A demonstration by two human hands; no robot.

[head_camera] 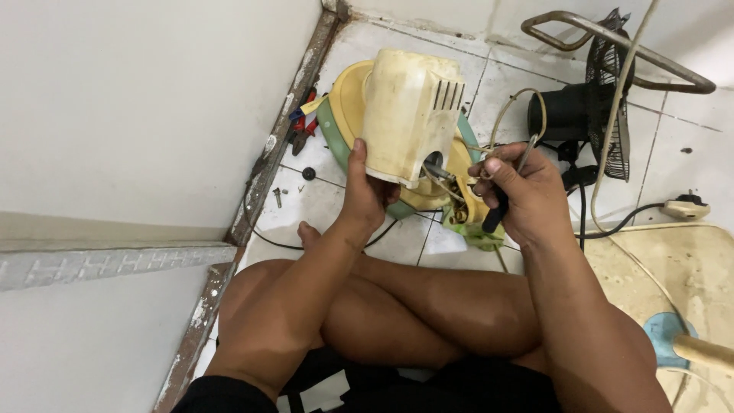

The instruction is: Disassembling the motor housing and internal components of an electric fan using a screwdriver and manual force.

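So, you sit cross-legged on the white tiled floor (673,164), both hands up in front of your knees. Your left hand (365,193) is closed on the lower left edge of the cream plastic housing (409,115), thumb up along its side, fingers curled under the bottom rim. The housing stands tilted, vent slots near its upper right, open end down toward you. It sits just left of your right hand, above and between both hands.

Your right hand (520,191) is curled into a fist around a black-handled tool (497,214); the handle pokes out below the fist. The metal tip (440,172) points left into the open bottom of the housing. The same hand touches a loop of pale wire (520,115) that rises above the knuckles. Whether the fingers pinch that wire, you can't tell.

Behind the housing lies a yellow round base (348,99) with a green rim (327,134), touching the housing from below. A green cloth scrap (478,235) lies just under your right hand.

Left of the base, red-handled pliers (302,126) lie along the wall edge, with a small black screw (308,173) near them on the tile. At upper right, a black fan motor with grille (604,107) stands well apart from your hands, with a metal tube frame (619,46) over it. A white plug (686,208) lies at the far right.
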